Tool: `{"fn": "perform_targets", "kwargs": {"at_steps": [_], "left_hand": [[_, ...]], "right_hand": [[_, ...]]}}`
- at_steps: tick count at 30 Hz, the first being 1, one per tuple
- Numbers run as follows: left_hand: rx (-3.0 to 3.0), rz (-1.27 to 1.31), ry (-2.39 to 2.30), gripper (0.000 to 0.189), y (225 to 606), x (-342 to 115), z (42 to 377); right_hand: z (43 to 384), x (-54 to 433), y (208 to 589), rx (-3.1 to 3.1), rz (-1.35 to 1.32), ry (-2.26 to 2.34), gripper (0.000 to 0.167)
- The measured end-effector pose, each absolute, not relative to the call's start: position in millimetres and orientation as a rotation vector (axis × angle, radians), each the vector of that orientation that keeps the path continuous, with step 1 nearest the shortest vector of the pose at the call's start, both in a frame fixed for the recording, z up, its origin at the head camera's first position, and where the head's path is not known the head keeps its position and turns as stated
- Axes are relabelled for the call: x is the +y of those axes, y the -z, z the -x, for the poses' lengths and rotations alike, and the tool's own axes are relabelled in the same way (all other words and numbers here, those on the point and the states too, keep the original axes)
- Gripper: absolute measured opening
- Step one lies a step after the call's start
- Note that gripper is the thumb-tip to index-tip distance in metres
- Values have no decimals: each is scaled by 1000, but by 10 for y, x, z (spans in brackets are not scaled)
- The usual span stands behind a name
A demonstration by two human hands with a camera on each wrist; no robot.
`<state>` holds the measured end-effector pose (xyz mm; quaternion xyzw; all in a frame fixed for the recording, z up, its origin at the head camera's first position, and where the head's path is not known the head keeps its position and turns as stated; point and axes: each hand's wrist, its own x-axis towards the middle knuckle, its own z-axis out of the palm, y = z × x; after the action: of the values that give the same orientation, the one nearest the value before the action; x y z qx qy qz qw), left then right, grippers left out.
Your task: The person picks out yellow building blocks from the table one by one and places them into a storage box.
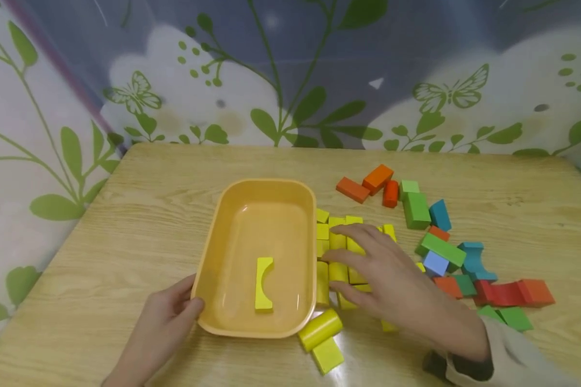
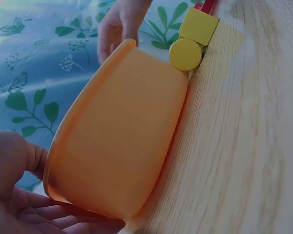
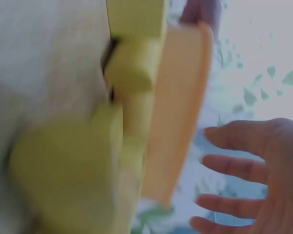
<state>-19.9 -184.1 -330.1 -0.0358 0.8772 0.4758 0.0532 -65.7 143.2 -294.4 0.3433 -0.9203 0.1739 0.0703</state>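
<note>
A shallow orange-yellow plastic tray stands on the table with one yellow arch-cut block lying inside it. My left hand grips the tray's left rim near its front corner, thumb on the edge and fingers below, as the left wrist view also shows. Over the yellow blocks grouped against the tray's right side hovers my right hand, its fingers spread with nothing between them. A yellow cylinder and a yellow square block lie by the tray's front right corner. My right palm hides part of the yellow group.
Orange blocks lie behind the yellow group. To the right are scattered green blocks, a blue arch-cut block and red blocks. A patterned wall with leaves and butterflies rises behind the wooden table.
</note>
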Motion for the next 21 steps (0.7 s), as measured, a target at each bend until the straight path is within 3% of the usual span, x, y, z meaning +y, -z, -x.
{"fn": "perform_targets", "kwargs": {"at_steps": [6, 9, 12, 17, 21], "left_hand": [[2667, 102, -1455, 43, 3296, -1844, 187], [2666, 109, -1455, 44, 3289, -1841, 181], [2669, 116, -1445, 44, 3279, -1843, 181], [2671, 144, -1421, 43, 3268, -1846, 180], [2662, 154, -1433, 43, 3280, -1843, 179]], "right_hand": [[781, 1952, 2878, -3053, -880, -328, 75], [822, 2189, 2911, -3146, -839, -285, 85], [826, 2330, 2958, -3180, -808, -290, 78], [798, 2354, 3021, -3112, -823, -304, 47], [789, 2319, 3052, -3003, -868, -301, 33]]}}
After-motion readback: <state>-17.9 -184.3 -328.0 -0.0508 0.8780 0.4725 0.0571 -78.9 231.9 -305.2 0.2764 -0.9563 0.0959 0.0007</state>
